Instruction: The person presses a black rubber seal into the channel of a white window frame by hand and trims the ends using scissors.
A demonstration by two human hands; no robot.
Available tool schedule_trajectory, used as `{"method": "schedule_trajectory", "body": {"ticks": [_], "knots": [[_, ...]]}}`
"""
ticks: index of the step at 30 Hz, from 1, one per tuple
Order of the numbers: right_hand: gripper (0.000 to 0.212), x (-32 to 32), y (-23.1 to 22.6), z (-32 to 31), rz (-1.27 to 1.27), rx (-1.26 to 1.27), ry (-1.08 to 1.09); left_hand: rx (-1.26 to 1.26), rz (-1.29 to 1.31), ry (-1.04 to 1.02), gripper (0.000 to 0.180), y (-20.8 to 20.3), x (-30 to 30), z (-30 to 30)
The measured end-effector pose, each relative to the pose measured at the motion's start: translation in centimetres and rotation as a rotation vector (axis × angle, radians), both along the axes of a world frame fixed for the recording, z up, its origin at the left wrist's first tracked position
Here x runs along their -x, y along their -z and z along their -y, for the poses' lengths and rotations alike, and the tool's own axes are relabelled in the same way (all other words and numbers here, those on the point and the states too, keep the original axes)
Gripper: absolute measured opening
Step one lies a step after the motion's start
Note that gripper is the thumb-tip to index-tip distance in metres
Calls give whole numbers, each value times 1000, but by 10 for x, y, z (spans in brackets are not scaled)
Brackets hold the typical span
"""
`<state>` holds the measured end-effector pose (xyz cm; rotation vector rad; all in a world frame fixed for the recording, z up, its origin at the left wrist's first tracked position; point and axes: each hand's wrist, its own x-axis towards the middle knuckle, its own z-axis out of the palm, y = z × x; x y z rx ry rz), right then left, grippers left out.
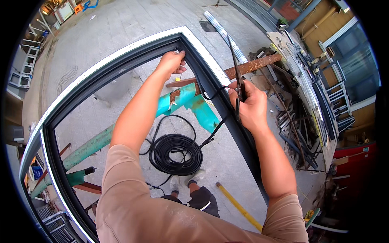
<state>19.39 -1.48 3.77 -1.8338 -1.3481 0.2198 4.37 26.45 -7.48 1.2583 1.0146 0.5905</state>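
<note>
A paved outdoor yard point(121, 24) is seen from above, with stacked frames along its left rim and a cluttered pile of metal offcuts point(298, 129) on the right. No container is seen; the nearest thing to one is the loose coil of black rubber strip point(175, 154) lying on the paving inside the opening of a dark window frame point(101, 77). The frame is held up on teal-painted metal supports point(186, 101), and a rusty bar point(259, 65) passes behind its right member. Inside the frame much open room is left, while its right side is crowded by the offcuts. A yellow rod point(239, 206) lies on the ground below.

The left hand point(171, 62) is pressed against the inner top corner of the frame, fingers curled onto the groove. The right hand point(251, 105) is closed around a pair of black scissors point(237, 69), blades pointing up, with the strip's free end looped just beside it at the frame's right member.
</note>
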Motion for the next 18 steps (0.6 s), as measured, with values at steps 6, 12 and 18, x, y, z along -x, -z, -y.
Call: {"method": "schedule_trajectory", "body": {"ticks": [6, 12, 18], "knots": [[24, -6, 5, -2, 93, -11, 4, -317, -352, 23, 31, 1, 35, 16], [21, -8, 13, -3, 76, -65, -16, -683, -343, -222, 22, -5, 52, 36], [19, -9, 8, -2, 55, -24, -4, -963, -495, -323, 37, -28, 23, 46]]}}
